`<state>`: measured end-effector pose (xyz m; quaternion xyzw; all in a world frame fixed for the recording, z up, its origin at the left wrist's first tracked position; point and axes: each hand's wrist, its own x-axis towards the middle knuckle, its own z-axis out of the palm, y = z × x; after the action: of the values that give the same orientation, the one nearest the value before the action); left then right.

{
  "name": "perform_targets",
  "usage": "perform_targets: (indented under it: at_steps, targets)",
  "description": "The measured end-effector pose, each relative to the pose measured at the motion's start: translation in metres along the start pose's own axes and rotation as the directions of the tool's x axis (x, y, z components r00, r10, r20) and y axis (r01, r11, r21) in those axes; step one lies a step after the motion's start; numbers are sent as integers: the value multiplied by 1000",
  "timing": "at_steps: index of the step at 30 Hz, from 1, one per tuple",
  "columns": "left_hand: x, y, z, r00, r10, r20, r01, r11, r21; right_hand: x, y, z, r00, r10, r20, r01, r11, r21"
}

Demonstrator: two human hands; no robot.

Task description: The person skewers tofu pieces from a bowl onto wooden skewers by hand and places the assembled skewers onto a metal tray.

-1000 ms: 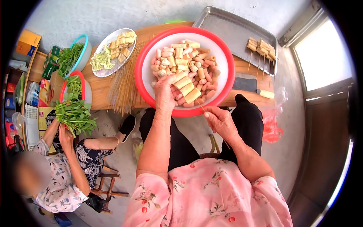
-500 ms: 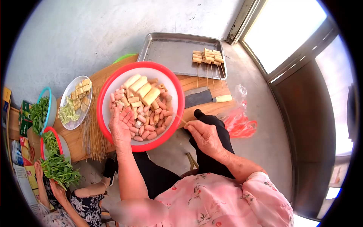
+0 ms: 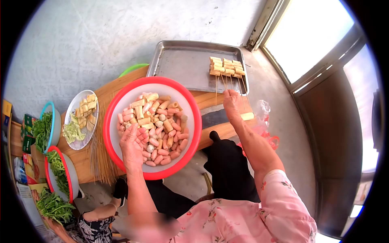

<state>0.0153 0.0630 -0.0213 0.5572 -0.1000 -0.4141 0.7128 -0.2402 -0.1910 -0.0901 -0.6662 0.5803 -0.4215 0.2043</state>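
Note:
My right hand (image 3: pixel 232 106) pinches the stick end of a skewer of yellow rolls at the front edge of the metal tray (image 3: pixel 180 65). Several such skewers (image 3: pixel 227 67) lie side by side at the tray's right end, their sticks pointing toward me. Over the left part of the red-rimmed basin (image 3: pixel 193 109) is my left hand (image 3: pixel 131 148), palm turned up, fingers loosely curved and apart, with nothing visible in it. Small pink sausages (image 3: pixel 162 152) and short yellow rolls (image 3: pixel 144 120) fill the basin.
A cleaver (image 3: pixel 214 118) lies on the wooden table (image 3: pixel 107 95) beneath my right forearm. Loose bamboo sticks (image 3: pixel 101 154) lie left of the basin. Further left are a white plate (image 3: pixel 77 143) of cut food and bowls of greens (image 3: pixel 60 174). Another person's arm (image 3: pixel 58 231) holds greens.
My right hand has moved up and right to the tray with the skewer of rolls. The row of rolls over the basin is gone from there, and the tray group is larger. My left fingers have curled slightly.

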Motion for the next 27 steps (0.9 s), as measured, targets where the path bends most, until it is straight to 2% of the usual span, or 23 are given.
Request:
perform_targets:
  at_steps: [1, 5, 7, 10, 12, 14, 15, 16, 17, 19, 21, 22, 23, 25, 26, 27]
  targets:
    - [1, -1, -1, 1000, -2, 10, 2, 1000, -3, 2, 0, 6, 999, 49, -10, -49, 999, -9]
    - [-1, 1, 5, 1000, 2, -1, -2, 1000, 17, 4, -1, 19, 999, 36, -21, -38, 994, -106]
    - [-3, 2, 8, 1000, 8, -5, -8, 999, -51, 4, 1, 24, 996, 78, -40, -83, 985, -151]
    - [-4, 2, 10, 1000, 18, 4, -17, 999, -42, 1, 2, 25, 993, 114, -43, -120, 973, -194]
    - [-3, 3, 6, 1000, 12, -7, -12, 997, -72, 5, 22, 26, 981, 184, 54, -176, 976, -127]
    - [-2, 1, -1, 998, 31, -54, -38, 990, -139, 5, 24, 11, 987, 92, 134, -68, 983, -173]
    - [-4, 1, -4, 996, 47, -76, -60, 984, -170, 3, 5, -8, 976, 29, 214, 29, 963, -266]
    - [-7, 2, -7, 992, 59, -114, -81, 977, -197, -2, -5, -18, 982, -94, 166, 140, 945, -296]
    - [-9, 5, -10, 987, 71, -141, -102, 969, -224, -8, -26, -33, 973, -14, 229, 61, 977, -203]
    - [-17, 10, -19, 982, 68, -175, -110, 964, -243, -9, -16, -43, 965, -75, 253, 108, 986, -123]
    - [-22, 15, -35, 978, 66, -198, -122, 950, -286, -23, -31, -56, 956, 27, 294, -20, 999, -25]
    - [-28, 18, -44, 969, 99, -227, -171, 930, -326, -37, -46, -63, 930, 129, 345, -177, 978, 110]
    - [-35, 22, -52, 959, 126, -255, -216, 906, -363, -48, -57, -66, 923, 128, 363, -175, 979, 100]
    - [-52, 36, -76, 930, 164, -329, -297, 863, -409, -68, -72, -72, 911, 52, 409, -169, 952, 254]
    - [-59, 39, -93, 903, 178, -391, -332, 867, -372, -79, -80, -72, 907, -3, 422, -158, 925, 345]
    - [-66, 43, -108, 871, 198, -449, -368, 869, -331, -84, -84, -73, 903, -8, 430, -155, 926, 343]
